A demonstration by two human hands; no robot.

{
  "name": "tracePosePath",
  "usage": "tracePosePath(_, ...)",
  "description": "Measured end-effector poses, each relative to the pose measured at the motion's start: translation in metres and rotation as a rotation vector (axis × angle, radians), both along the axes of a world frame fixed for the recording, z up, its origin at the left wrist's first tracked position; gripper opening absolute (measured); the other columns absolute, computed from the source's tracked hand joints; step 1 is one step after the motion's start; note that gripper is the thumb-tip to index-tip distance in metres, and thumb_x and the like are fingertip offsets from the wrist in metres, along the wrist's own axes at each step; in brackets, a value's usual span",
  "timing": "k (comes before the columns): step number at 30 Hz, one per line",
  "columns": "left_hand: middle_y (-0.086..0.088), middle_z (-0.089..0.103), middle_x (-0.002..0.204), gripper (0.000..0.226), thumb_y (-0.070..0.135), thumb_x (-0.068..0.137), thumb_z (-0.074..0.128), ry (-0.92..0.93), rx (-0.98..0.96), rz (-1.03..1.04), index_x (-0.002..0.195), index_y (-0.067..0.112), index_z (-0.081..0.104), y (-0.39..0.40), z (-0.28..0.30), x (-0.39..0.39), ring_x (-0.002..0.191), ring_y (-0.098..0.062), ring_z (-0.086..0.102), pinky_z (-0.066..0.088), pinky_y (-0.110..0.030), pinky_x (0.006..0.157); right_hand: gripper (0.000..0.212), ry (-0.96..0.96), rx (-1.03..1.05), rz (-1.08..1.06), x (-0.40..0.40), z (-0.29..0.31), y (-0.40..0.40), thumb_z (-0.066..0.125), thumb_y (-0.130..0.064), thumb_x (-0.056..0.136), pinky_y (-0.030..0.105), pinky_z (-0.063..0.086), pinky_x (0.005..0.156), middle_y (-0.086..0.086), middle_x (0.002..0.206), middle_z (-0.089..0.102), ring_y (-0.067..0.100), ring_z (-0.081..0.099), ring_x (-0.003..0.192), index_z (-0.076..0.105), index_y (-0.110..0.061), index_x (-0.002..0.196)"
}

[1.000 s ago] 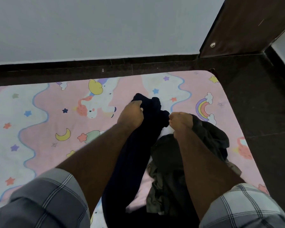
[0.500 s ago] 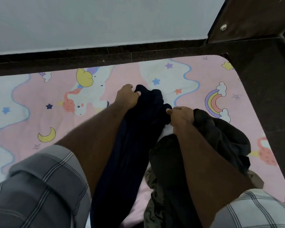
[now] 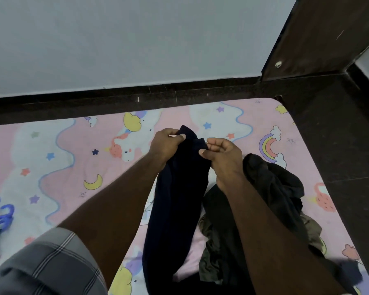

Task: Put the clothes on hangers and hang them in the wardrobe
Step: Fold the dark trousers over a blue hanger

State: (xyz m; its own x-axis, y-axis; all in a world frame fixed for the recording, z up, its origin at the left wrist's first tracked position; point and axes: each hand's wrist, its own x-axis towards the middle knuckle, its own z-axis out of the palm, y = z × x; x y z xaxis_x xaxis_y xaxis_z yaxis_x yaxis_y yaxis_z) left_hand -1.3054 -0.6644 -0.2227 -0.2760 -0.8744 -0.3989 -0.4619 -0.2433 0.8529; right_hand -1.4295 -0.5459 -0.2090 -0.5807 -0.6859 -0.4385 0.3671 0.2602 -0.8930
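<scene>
Navy garment | pinched by both hands | bedsheet beneath

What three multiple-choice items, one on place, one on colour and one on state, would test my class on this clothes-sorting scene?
1. Where do the blue hangers lie? A at the left edge of the bedsheet B on the dark pile C on the floor
2. What colour is the held garment? A red B navy C white
3. What is the left hand doing? A resting flat B pointing C gripping the garment

Key: A, they show at the sheet's left edge; B, the cloth is dark navy; C, fingers pinch its top edge, as the right hand does.
</scene>
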Motion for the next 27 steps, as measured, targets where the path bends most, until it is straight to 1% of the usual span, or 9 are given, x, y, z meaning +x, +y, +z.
tracePosePath(3,0.004,0.075,0.093,0.008,0.025,0.092,0.071,0.08,0.028,0.097,0.099,0.021,0.072,0.011,0.035,0.042,0.077,-0.005,0.07,0.051,-0.015,0.056,0.034,0.024,0.01,-0.044,0.012,0.038,0.014,0.077,0.014,0.075,0.043,0.057,0.094,0.011,0.098,0.074,0.029,0.072,0.097,0.068,-0.009,0.098)
tracePosePath(6,0.012,0.074,0.078,0.007,0.02,0.092,0.07,0.158,0.018,0.173,0.087,0.025,0.071,0.031,0.074,0.09,0.064,0.006,0.067,0.047,-0.011,0.051,0.034,0.037,0.0,-0.075,0.033,0.08,0.034,0.079,0.012,0.074,0.043,0.057,0.096,0.013,0.104,0.073,0.03,0.071,0.103,0.069,-0.01,0.099)
tracePosePath(9,0.011,0.076,0.076,0.01,0.015,0.093,0.069,0.208,0.012,0.173,0.089,0.023,0.072,0.06,0.117,0.137,0.065,0.002,0.07,0.05,-0.012,0.053,0.035,0.1,0.003,-0.064,0.068,0.125,0.058,0.08,0.009,0.075,0.04,0.056,0.097,0.008,0.103,0.073,0.024,0.07,0.104,0.071,-0.008,0.105)
tracePosePath(12,-0.003,0.078,0.094,0.019,0.014,0.092,0.07,0.207,-0.045,0.138,0.11,0.021,0.072,0.089,0.16,0.178,0.083,-0.013,0.073,0.058,-0.025,0.072,0.042,0.164,0.019,-0.02,0.101,0.163,0.082,0.078,0.008,0.077,0.036,0.056,0.096,0.006,0.101,0.073,0.022,0.07,0.103,0.07,-0.001,0.116)
tracePosePath(15,-0.005,0.077,0.093,0.036,0.016,0.092,0.068,0.15,-0.154,0.054,0.123,0.033,0.065,0.117,0.205,0.224,0.09,-0.019,0.072,0.058,-0.034,0.086,0.04,0.366,0.091,0.089,0.136,0.207,0.113,0.073,0.003,0.077,0.025,0.055,0.078,-0.001,0.096,0.073,0.017,0.069,0.089,0.075,-0.017,0.111)
tracePosePath(18,0.002,0.075,0.088,0.025,0.026,0.088,0.07,0.065,-0.302,-0.009,0.111,0.038,0.067,0.145,0.244,0.269,0.084,-0.015,0.071,0.056,-0.03,0.077,0.027,0.603,0.148,0.207,0.17,0.252,0.145,0.073,-0.004,0.075,0.014,0.043,0.056,-0.008,0.079,0.07,0.007,0.062,0.067,0.076,-0.028,0.089)
tracePosePath(21,0.006,0.071,0.08,0.015,0.032,0.085,0.074,0.016,-0.446,-0.011,0.098,0.031,0.066,0.171,0.279,0.31,0.074,-0.009,0.067,0.046,-0.017,0.058,0.011,0.848,0.132,0.276,0.199,0.293,0.172,0.081,-0.015,0.075,0.017,0.043,0.059,-0.011,0.07,0.068,0.007,0.062,0.067,0.073,-0.022,0.078)
tracePosePath(23,0.004,0.069,0.07,0.013,0.031,0.084,0.075,-0.042,-0.533,-0.018,0.09,0.028,0.064,0.19,0.301,0.338,0.066,-0.004,0.063,0.041,-0.009,0.052,0.011,0.989,0.125,0.317,0.219,0.32,0.189,0.083,-0.019,0.075,0.015,0.043,0.058,-0.013,0.067,0.066,0.007,0.062,0.068,0.072,-0.017,0.073)
tracePosePath(27,0.004,0.068,0.064,0.008,0.022,0.082,0.073,-0.095,-0.656,0.035,0.082,0.023,0.066,0.229,0.341,0.392,0.06,-0.005,0.059,0.038,-0.004,0.052,0.011,1.181,0.138,0.303,0.256,0.365,0.222,0.074,-0.012,0.077,0.02,0.048,0.063,-0.011,0.072,0.067,0.014,0.067,0.075,0.069,-0.02,0.071)
